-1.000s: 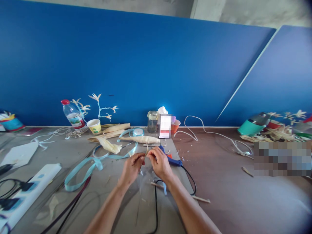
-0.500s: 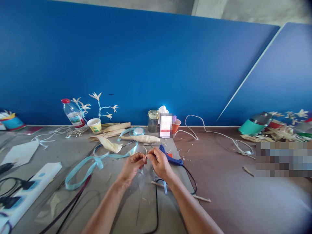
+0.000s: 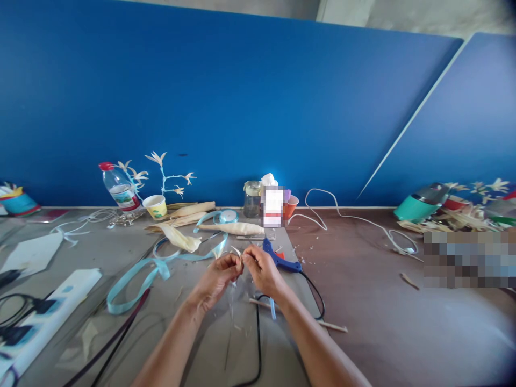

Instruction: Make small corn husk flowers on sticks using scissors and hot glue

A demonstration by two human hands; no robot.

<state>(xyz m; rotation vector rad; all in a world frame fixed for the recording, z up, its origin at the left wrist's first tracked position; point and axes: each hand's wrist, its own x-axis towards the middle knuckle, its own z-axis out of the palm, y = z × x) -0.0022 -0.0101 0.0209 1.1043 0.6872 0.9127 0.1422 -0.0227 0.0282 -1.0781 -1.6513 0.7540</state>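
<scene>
My left hand [image 3: 218, 276] and my right hand [image 3: 263, 269] meet over the grey mat, fingertips pinched together on a small pale husk strip [image 3: 237, 251] that curls up between them. Both hands are closed on it. A blue glue gun [image 3: 281, 260] lies just right of my right hand, its black cord [image 3: 258, 333] looping toward me. Light blue ribbon [image 3: 137, 279] trails to the left of my left hand. Pale corn husks [image 3: 179, 238] lie behind the hands.
At the back stand a plastic bottle [image 3: 117, 189], a yellow cup [image 3: 156, 207], a twig with husk flowers [image 3: 165, 174], a ribbon spool [image 3: 228, 216] and a glass jar [image 3: 252, 199]. A white cable [image 3: 355, 220] crosses the brown table. A teal container [image 3: 419, 204] sits far right.
Both hands have stayed together, shifting slightly left and turning the husk strip between the fingertips. The camera has tilted a little.
</scene>
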